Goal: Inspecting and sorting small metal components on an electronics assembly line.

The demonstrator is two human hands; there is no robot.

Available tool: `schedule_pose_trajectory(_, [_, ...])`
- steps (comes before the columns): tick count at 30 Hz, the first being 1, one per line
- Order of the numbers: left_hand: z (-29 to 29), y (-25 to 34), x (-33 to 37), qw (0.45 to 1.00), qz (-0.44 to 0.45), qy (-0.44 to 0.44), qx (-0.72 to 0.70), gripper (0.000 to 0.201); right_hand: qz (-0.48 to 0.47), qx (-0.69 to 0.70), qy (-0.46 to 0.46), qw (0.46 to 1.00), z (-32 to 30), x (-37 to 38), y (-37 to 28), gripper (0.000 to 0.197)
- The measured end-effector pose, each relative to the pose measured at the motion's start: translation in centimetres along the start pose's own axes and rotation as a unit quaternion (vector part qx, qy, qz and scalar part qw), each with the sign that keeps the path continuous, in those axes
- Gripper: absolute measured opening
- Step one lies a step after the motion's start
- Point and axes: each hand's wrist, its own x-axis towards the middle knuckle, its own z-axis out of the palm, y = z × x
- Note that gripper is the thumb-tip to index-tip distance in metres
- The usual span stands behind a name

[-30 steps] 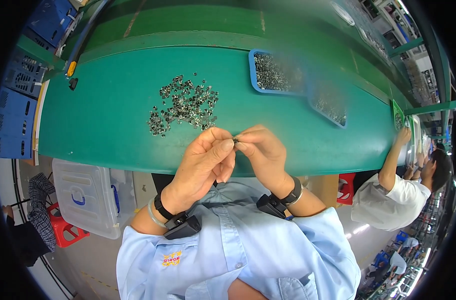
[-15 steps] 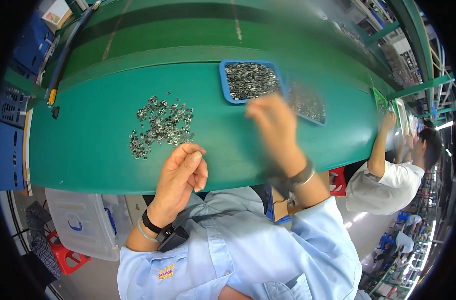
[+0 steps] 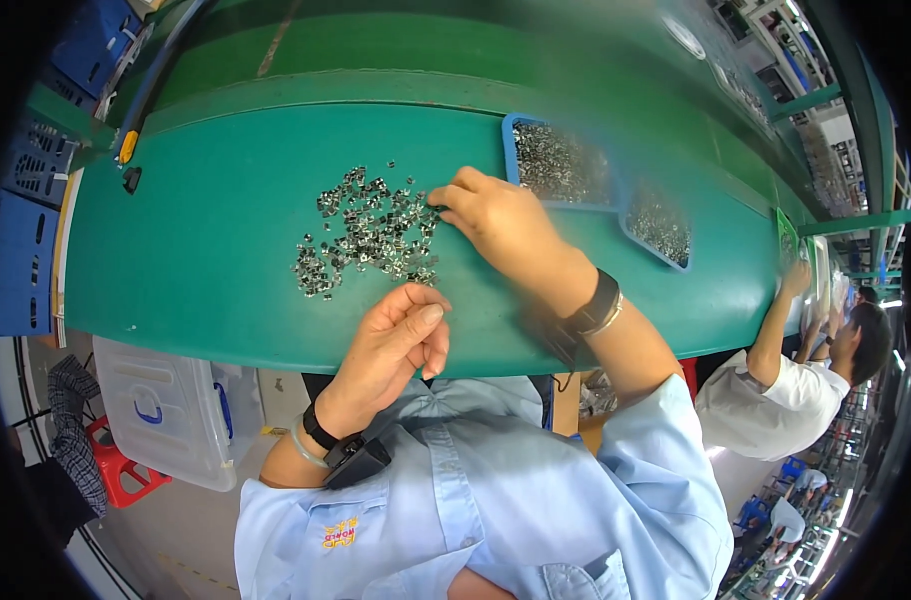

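Many small shiny metal parts (image 3: 371, 235) lie in a loose heap on the green work surface (image 3: 206, 240). My left hand (image 3: 401, 335) is just in front of the heap, its fingers curled and thumb against the forefinger; whatever they may hold is hidden. My right hand (image 3: 496, 220) reaches to the heap's right edge, thumb and forefinger pinched together beside the parts. A part between those fingertips is too small to make out. Right of that hand stands a blue tray (image 3: 511, 150) filled with similar parts. A second tray (image 3: 661, 262) of parts adjoins it, partly blurred.
A raised green ledge (image 3: 306, 88) runs along the back. At the far left lie a yellow-and-black tool (image 3: 128, 148) and a small black object (image 3: 132, 180). A lidded clear box (image 3: 166, 410) stands below the left edge. A co-worker in white (image 3: 776, 405) sits at the right.
My right hand has moved left from the blue tray to the heap's right edge. My left hand stays curled in front of the heap. The whole view has shifted slightly.
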Motion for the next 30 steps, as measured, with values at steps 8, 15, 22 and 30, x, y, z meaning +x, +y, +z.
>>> schedule_pose_trajectory(8, [-0.1,0.3,0.1,0.999,-0.010,-0.032,-0.019,0.015,0.055,0.069,-0.001,0.996,-0.9,-1.3,-0.3,0.012])
schedule_pose_trajectory(15, [2.9,0.5,3.1,0.991,0.049,0.073,0.105,0.020,0.200,0.294,0.054,0.933,-0.9,-4.6,-1.2,0.011])
schedule_pose_trajectory(22, [3.7,0.3,3.5,0.996,0.031,0.063,0.045,0.020,0.070,0.184,0.076,0.978,-1.4,-6.8,-2.6,0.016])
schedule_pose_trajectory(30, [3.5,-0.5,3.0,0.997,-0.030,-0.017,-0.076,0.025,0.063,0.263,0.125,0.955,-1.0,-7.9,-3.7,0.023])
